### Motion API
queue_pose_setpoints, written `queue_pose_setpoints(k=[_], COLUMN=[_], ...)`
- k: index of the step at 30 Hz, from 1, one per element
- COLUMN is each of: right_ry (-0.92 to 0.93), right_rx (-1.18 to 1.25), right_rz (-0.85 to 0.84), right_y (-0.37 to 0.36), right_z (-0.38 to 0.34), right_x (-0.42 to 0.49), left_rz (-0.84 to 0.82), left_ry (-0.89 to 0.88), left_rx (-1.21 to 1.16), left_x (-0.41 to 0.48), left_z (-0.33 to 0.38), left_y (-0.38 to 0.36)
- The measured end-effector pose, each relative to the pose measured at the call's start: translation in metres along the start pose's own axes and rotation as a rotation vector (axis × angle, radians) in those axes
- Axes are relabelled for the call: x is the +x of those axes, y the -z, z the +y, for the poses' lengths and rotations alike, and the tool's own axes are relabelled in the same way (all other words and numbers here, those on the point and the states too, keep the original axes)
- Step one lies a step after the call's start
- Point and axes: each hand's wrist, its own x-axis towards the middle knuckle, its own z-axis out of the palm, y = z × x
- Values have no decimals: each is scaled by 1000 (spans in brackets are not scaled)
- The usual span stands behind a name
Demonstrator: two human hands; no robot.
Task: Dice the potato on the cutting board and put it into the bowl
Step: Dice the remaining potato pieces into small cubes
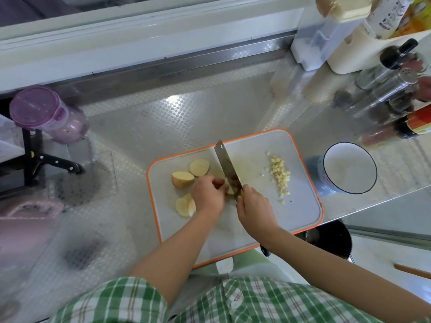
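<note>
My left hand (208, 194) is curling its fingers down on a potato piece (230, 190) mid-cutting board (303, 206); my right hand (255, 207) is gripping the knife (227, 165). Diced potato (279, 174) is lying right, near the empty bowl (349, 169). I'm reading no labels legibly.

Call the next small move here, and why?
Probably one more downward cut. The right hand holds the cleaver blade-down over a potato piece that the left hand pins on the cutting board. Several larger potato chunks remain uncut, the diced pile is small, and the bowl looks empty.
</note>
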Motion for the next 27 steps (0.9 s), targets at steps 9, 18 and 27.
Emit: queue_pose_setpoints(k=[9,18,27], right_ry=[32,20,22], right_rx=[102,33,21], right_rz=[64,3,3], right_y=[24,15,16], right_z=[0,-5,-3], right_x=[-2,-9,-11], left_rz=[-20,-16,-22], left_ry=[69,88,101], left_rx=[-98,-95,-105], left_x=[-1,-2,-1], left_z=[-10,-6,-5], left_y=[2,1,1])
